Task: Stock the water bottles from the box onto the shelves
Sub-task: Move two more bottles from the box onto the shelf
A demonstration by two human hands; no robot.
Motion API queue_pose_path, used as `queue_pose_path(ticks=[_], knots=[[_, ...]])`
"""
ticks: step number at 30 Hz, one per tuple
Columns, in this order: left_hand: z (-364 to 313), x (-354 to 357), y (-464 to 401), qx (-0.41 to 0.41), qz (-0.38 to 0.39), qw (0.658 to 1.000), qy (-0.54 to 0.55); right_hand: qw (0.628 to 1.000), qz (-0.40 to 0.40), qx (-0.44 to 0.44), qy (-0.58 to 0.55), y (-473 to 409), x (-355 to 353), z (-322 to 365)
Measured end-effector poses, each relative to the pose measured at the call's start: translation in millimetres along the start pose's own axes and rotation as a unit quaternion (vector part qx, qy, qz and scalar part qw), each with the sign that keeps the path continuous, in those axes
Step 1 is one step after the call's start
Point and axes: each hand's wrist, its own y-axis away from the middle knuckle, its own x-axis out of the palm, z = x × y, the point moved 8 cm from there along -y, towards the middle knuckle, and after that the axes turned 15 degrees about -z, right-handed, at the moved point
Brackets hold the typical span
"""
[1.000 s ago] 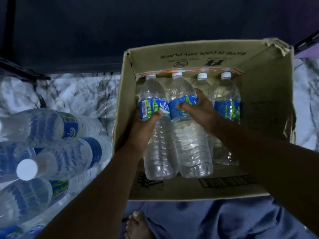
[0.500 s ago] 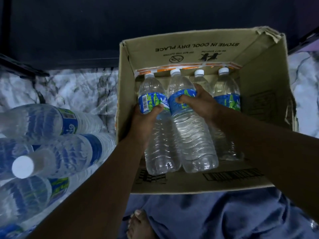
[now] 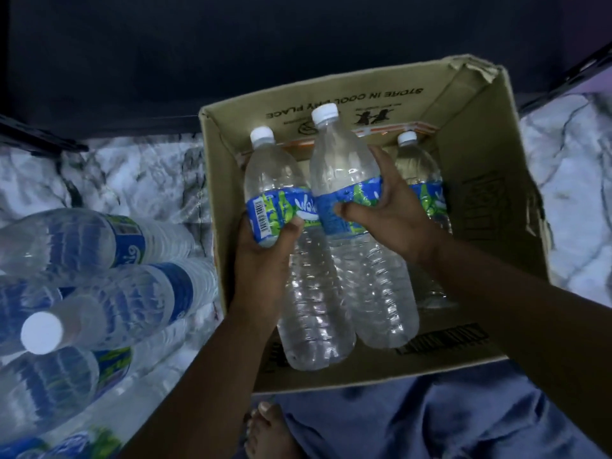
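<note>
An open cardboard box [image 3: 490,180] sits on the floor in front of me. My left hand [image 3: 265,253] grips one clear water bottle [image 3: 275,180] by its blue-green label. My right hand [image 3: 390,217] grips a second bottle [image 3: 344,167] at its label, just to the right. Both bottles are lifted and their white caps stand above the box's inner flap. A third bottle [image 3: 420,167] still stands in the box behind my right hand; any bottle behind it is hidden.
Several water bottles [image 3: 99,289] lie stacked on their sides at the left, caps toward me. The floor [image 3: 569,167] is marbled white. A dark shelf edge [image 3: 36,140] runs at the upper left. My bare foot [image 3: 265,432] and blue cloth [image 3: 414,422] are below the box.
Both hands have raised their bottles up out of the row, the right one higher. The box now sits further right in view, and one bottle at the back is no longer visible.
</note>
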Motion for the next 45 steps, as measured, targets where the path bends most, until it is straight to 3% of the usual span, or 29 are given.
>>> queue_pose_path(ticks=[5, 17, 35, 45], knots=[[-2.9, 3.7, 4.1, 0.022, 0.005, 1.0, 0.013, 0.999, -0.028, -0.013, -0.021, 3.3, -4.0, -2.8], [17.1, 20.8, -19.6, 0.043, 0.022, 0.999, -0.008, 0.999, -0.011, 0.025, -0.044, -7.3, -4.4, -26.9], [-0.5, 33.0, -19.8, 0.11, 0.051, 0.993, 0.001, 0.999, 0.016, -0.024, -0.04, -5.7, -9.7, -17.8], [-6.2, 39.6, -15.3, 0.164, 0.09, 0.981, -0.047, 0.995, 0.02, -0.053, -0.076, 0.6, -23.2, -6.1]])
